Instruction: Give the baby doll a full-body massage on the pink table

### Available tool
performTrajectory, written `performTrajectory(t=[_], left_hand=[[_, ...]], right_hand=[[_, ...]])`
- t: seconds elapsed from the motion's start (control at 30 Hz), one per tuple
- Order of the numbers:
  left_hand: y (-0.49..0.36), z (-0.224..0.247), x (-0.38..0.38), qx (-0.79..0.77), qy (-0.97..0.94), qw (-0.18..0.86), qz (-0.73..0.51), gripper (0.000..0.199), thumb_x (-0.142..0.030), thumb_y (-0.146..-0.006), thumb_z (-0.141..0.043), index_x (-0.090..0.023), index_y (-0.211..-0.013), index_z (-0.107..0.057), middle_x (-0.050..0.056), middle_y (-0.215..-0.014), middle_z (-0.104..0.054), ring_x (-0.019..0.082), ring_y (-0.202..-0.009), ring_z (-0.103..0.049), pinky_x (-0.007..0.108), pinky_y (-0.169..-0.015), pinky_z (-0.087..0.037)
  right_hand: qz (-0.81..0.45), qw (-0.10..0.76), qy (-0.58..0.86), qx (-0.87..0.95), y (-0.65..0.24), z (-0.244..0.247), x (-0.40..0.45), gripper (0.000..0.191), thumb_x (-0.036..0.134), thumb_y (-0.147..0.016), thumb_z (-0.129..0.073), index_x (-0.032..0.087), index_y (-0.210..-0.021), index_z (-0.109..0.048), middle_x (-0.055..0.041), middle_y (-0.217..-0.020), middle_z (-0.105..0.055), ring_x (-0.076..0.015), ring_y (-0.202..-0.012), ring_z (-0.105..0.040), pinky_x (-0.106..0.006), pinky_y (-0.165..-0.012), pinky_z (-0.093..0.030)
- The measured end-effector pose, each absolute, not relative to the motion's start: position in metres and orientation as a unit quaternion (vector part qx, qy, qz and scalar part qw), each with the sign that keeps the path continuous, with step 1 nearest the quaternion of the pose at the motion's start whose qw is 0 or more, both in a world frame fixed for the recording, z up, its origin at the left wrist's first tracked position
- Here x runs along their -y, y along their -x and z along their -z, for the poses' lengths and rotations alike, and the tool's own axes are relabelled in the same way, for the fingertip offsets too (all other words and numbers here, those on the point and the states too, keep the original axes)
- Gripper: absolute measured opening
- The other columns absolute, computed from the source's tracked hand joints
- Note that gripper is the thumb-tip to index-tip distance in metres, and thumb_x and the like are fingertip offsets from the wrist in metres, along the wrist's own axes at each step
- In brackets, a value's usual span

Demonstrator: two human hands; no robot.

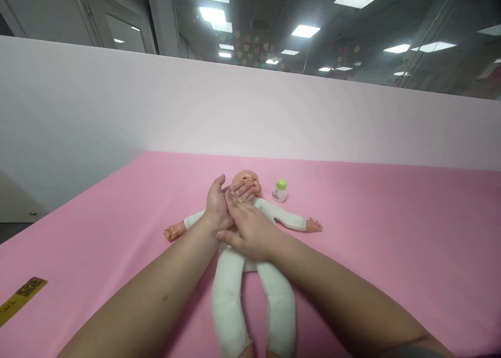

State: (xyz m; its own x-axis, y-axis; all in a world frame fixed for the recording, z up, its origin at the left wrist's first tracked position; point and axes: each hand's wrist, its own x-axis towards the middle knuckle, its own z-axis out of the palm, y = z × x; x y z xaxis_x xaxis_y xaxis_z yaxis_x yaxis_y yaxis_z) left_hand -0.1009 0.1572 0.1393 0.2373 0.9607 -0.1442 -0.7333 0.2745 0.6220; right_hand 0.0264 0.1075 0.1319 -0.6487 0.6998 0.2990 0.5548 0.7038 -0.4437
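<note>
A baby doll (230, 290) with a white cloth body lies on its back, head away from me and arms spread. Above its chest, my left hand (219, 206) is turned palm up with its fingers stretched out. My right hand (250, 227) lies flat, palm down, across the left palm and fingers, its own fingers extended. Nothing shows between the two palms. Together the hands hide the doll's chest and part of its face. Beside the doll's head, to the right, stands a small clear jar (279, 191) with a green lid, touched by neither hand.
The doll rests on a pink padded surface (391, 243). A low white wall (274, 118) runs along the back, with glass above it. At the lower left, a yellow strip (23, 298) with a printed code is stuck to the surface.
</note>
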Motion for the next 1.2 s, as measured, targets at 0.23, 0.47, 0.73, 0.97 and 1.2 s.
performTrajectory(t=[0.23,0.47,0.73,0.97,1.2], left_hand=[[0.108,-0.135,-0.163,-0.254,-0.207,0.737,-0.591,0.074,-0.062,-0.094,-0.057,-0.008,-0.145,-0.054,0.024,-0.137,-0.067,0.036,-0.128,-0.068,0.047,-0.102,-0.06],[0.12,-0.126,-0.174,-0.25,-0.226,0.721,-0.605,0.07,-0.064,-0.093,-0.061,-0.011,-0.138,-0.06,0.024,-0.136,-0.068,0.034,-0.13,-0.067,0.042,-0.102,-0.06],[0.094,-0.133,-0.156,-0.263,-0.186,0.753,-0.573,0.067,-0.062,-0.093,-0.059,-0.011,-0.136,-0.061,0.024,-0.136,-0.068,0.036,-0.128,-0.068,0.047,-0.103,-0.059],[0.107,-0.131,-0.165,-0.283,-0.205,0.714,-0.607,0.069,-0.06,-0.092,-0.06,-0.008,-0.138,-0.057,0.025,-0.135,-0.067,0.036,-0.127,-0.069,0.046,-0.099,-0.061],[0.116,-0.134,-0.169,-0.256,-0.215,0.708,-0.622,0.063,-0.06,-0.092,-0.063,-0.011,-0.132,-0.064,0.024,-0.136,-0.069,0.036,-0.126,-0.069,0.044,-0.099,-0.062]], right_hand=[[-0.101,0.192,0.401,0.89,-0.029,-0.139,-0.11,0.087,0.063,-0.107,-0.051,0.002,-0.166,-0.031,-0.0252,-0.169,-0.034,-0.0372,-0.16,-0.029,-0.055,-0.132,-0.024],[-0.134,0.201,0.352,0.904,-0.022,-0.146,-0.089,0.081,0.06,-0.109,-0.048,0.003,-0.164,-0.035,-0.0247,-0.167,-0.039,-0.0349,-0.156,-0.038,-0.051,-0.129,-0.03],[-0.155,0.201,0.346,0.903,-0.035,-0.14,-0.111,0.111,0.077,-0.099,-0.055,0.004,-0.171,-0.012,-0.0238,-0.176,-0.015,-0.0371,-0.164,-0.016,-0.055,-0.132,-0.021],[-0.136,0.167,0.366,0.905,-0.043,-0.142,-0.118,0.1,0.074,-0.099,-0.057,0.008,-0.168,-0.029,-0.0229,-0.172,-0.029,-0.0396,-0.161,-0.026,-0.056,-0.129,-0.027],[-0.165,0.205,0.31,0.914,-0.031,-0.158,-0.088,0.098,0.076,-0.1,-0.053,0.011,-0.169,-0.026,-0.0221,-0.169,-0.038,-0.0384,-0.157,-0.036,-0.055,-0.126,-0.033]])
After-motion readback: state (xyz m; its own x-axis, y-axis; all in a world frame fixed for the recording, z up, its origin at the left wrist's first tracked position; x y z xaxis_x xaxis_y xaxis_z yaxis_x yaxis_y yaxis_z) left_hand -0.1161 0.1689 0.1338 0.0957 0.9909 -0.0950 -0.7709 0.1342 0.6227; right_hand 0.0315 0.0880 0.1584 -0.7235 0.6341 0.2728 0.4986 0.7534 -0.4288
